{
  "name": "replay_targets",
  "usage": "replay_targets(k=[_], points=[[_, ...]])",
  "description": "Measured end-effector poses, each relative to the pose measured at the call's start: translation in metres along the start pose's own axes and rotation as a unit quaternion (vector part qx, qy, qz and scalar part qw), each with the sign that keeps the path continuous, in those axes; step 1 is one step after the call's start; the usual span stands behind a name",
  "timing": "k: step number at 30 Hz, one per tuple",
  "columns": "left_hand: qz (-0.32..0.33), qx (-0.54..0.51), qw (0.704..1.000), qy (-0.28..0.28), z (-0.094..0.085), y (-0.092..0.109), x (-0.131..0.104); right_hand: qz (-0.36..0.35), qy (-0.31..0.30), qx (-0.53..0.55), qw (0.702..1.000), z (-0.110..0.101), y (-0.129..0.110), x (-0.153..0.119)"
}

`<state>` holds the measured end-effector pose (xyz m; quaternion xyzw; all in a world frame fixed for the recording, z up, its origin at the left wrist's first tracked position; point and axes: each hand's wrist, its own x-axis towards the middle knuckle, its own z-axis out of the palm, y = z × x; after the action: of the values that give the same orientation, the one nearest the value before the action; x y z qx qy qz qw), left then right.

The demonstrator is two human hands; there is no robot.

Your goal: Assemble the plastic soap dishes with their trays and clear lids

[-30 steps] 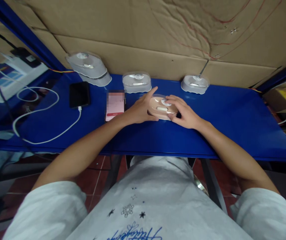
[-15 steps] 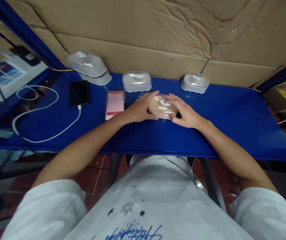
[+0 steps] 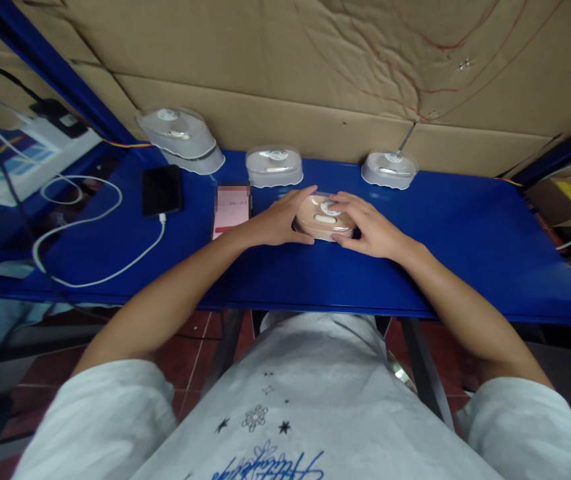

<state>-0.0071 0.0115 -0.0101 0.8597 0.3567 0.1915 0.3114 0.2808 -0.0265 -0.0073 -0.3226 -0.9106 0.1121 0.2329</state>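
Observation:
A clear oval case (image 3: 321, 228) with beige contents, a white capsule-shaped piece and a round label lies on the blue table (image 3: 285, 280). My left hand (image 3: 280, 219) grips its left end, thumb at the near edge and fingers along the far side. Around the right end is my right hand (image 3: 372, 228), with fingers over the top by the label and the thumb at the near edge. A phone (image 3: 230, 208) with a pink screen lies just left of my left hand, partly hidden by my forearm.
Similar clear cases stand along the back: a stack (image 3: 185, 143) at left, one in the middle (image 3: 274, 168), one at right (image 3: 389, 171). A dark phone (image 3: 162, 190) with a white cable and a power strip (image 3: 65, 150) are at left, a cardboard box (image 3: 565, 200) at right.
My right thumb has shifted left along the case's near edge. The case remains between both hands. The view has shifted slightly.

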Motion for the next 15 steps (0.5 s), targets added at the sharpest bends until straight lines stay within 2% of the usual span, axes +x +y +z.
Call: replay_targets(k=[2, 3, 5, 7, 8, 11, 13, 15], points=[[0.015, -0.023, 1.000, -0.005, -0.012, -0.001, -0.001, -0.006, 0.010, -0.032, 0.999, -0.003, -0.002, -0.002], [0.024, -0.025, 0.999, 0.011, -0.018, -0.002, -0.001, -0.009, 0.020, -0.052, 0.998, -0.004, -0.003, -0.003], [0.022, 0.016, 0.997, 0.077, -0.030, -0.007, 0.000, -0.015, 0.043, -0.090, 0.995, -0.006, -0.006, -0.005], [-0.026, 0.114, 0.983, 0.141, -0.038, -0.015, 0.002, -0.032, 0.050, -0.123, 0.991, -0.006, -0.010, -0.006], [-0.062, 0.166, 0.972, 0.155, -0.040, -0.019, 0.003, -0.044, 0.042, -0.138, 0.989, -0.005, -0.013, -0.005], [-0.152, 0.255, 0.946, 0.129, -0.043, -0.027, 0.003, -0.060, 0.007, -0.192, 0.980, 0.000, -0.018, -0.001], [-0.162, 0.269, 0.943, 0.112, -0.044, -0.026, 0.002, -0.033, 0.007, -0.227, 0.973, 0.004, -0.017, 0.002], [-0.155, 0.278, 0.940, 0.121, -0.046, -0.022, -0.001, 0.008, 0.019, -0.249, 0.968, 0.007, -0.012, 0.003]])
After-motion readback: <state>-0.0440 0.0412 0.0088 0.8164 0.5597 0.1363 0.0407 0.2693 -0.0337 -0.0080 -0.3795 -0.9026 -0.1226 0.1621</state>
